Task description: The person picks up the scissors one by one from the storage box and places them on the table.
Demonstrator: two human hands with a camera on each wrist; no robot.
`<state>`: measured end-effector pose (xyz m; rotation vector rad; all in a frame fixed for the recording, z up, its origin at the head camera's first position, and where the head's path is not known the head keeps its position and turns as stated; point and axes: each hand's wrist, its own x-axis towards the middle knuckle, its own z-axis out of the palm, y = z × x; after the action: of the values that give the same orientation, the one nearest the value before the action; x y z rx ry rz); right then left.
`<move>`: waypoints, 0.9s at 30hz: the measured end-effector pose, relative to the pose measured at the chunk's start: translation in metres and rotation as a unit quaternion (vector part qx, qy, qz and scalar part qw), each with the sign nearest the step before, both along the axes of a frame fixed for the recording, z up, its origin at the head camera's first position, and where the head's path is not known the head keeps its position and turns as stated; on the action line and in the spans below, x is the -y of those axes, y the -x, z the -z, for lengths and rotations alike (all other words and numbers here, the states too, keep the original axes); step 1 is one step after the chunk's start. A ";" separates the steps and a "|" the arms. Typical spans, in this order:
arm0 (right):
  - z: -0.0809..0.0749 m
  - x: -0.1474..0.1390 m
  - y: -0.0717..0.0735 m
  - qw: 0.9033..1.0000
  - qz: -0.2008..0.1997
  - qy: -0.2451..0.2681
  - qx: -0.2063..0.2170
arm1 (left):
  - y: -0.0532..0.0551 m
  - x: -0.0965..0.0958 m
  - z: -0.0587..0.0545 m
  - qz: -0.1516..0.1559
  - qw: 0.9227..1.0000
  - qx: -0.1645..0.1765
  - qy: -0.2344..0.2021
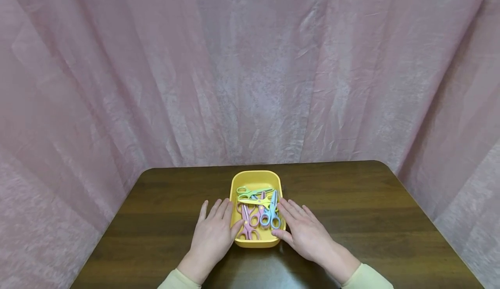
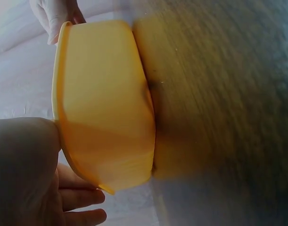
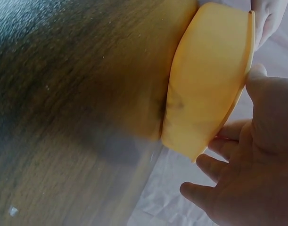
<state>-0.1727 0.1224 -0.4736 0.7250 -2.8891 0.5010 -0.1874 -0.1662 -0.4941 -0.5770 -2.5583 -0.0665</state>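
A yellow plastic bin (image 1: 258,244) stands on the table between the two hands. Inside it lie several children's scissors: green scissors (image 1: 255,192), yellow scissors (image 1: 254,201), blue scissors (image 1: 274,211) and pink scissors (image 1: 246,224). My left hand (image 1: 214,234) lies along the bin's left side, fingers straight, with the thumb at the rim. On the opposite side, my right hand (image 1: 306,232) touches the rim with extended fingers and its thumb near the front corner. Both wrist views show the bin's outer wall (image 2: 101,103), its base on the table.
The dark wooden table (image 1: 168,219) has rounded far corners and extends to both sides of the bin. Pink curtains (image 1: 250,72) hang behind it and along both sides.
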 end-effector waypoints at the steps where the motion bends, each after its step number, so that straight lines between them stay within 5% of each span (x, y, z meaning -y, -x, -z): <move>1: 0.000 0.000 0.000 1.000 0.000 0.000 0.001 | 0.001 0.000 0.000 0.001 1.000 0.004 -0.003; 5: -0.001 0.000 0.001 1.000 -0.001 0.002 0.004 | 0.005 0.001 0.002 0.007 1.000 0.015 -0.008; 13: 0.001 -0.001 0.004 1.000 -0.002 0.001 -0.005 | 0.008 -0.001 0.005 0.040 0.998 -0.038 -0.038; 17: 0.002 -0.004 0.006 1.000 -0.003 0.004 -0.004 | 0.007 -0.006 0.003 0.040 0.998 -0.030 -0.041; 21: 0.001 -0.006 0.009 1.000 -0.001 0.000 -0.006 | 0.009 -0.005 -0.003 0.047 0.996 0.046 -0.052; 25: 0.002 -0.007 0.013 1.000 -0.002 -0.002 -0.002 | 0.008 0.002 -0.011 0.051 0.984 0.157 -0.072; 27: 0.002 -0.007 0.015 1.000 -0.003 0.000 0.005 | 0.007 0.006 -0.012 0.049 0.979 0.185 -0.071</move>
<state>-0.1875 0.1296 -0.4756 0.7348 -2.8970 0.5061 -0.1942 -0.1718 -0.4819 -0.6896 -2.8489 -0.4246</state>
